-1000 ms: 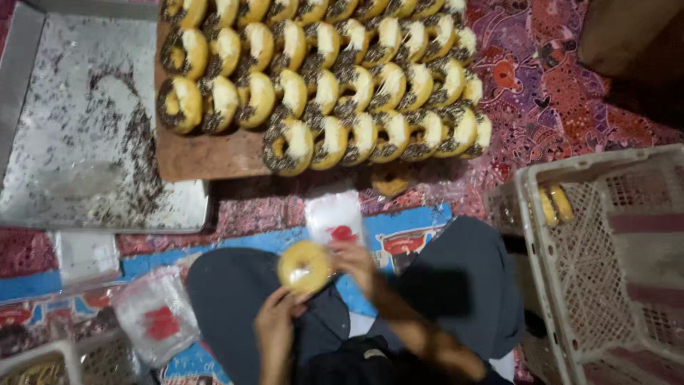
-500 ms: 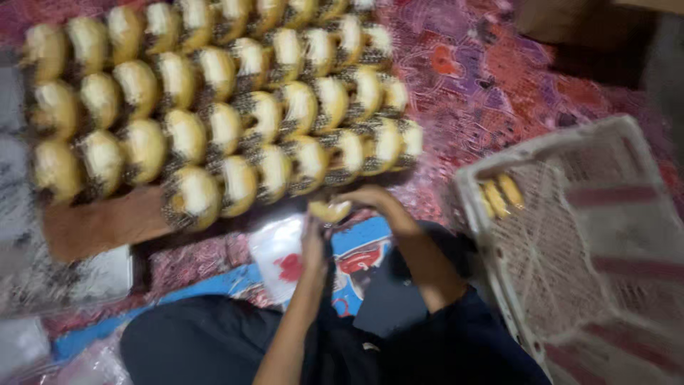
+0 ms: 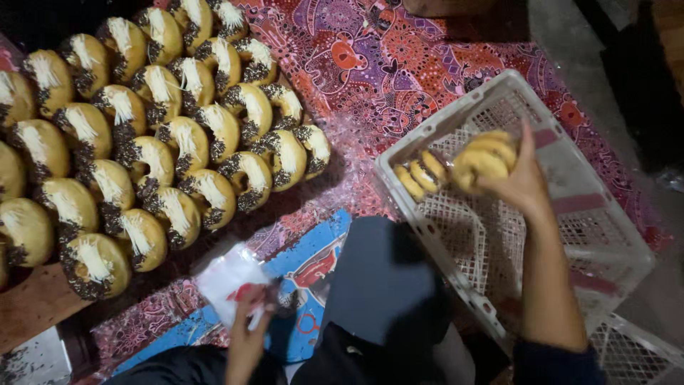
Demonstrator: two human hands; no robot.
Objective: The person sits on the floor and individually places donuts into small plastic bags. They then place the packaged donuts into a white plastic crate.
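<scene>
Single head cam, looks steeply down, close over lap, hands, floor mat (image 3: 399, 64); no 2nd view.

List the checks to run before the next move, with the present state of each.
1. Right hand grips the wrapped doughnut: ok.
2. Doughnut is over the white crate: ok.
3. Crate has free floor beside the packed doughnuts: ok.
4. Left hand holds a plastic bag: ok.
5. Wrapping on the held doughnut is sealed: cannot tell.
6. Topped doughnuts on the wooden board are within reach: ok.
</scene>
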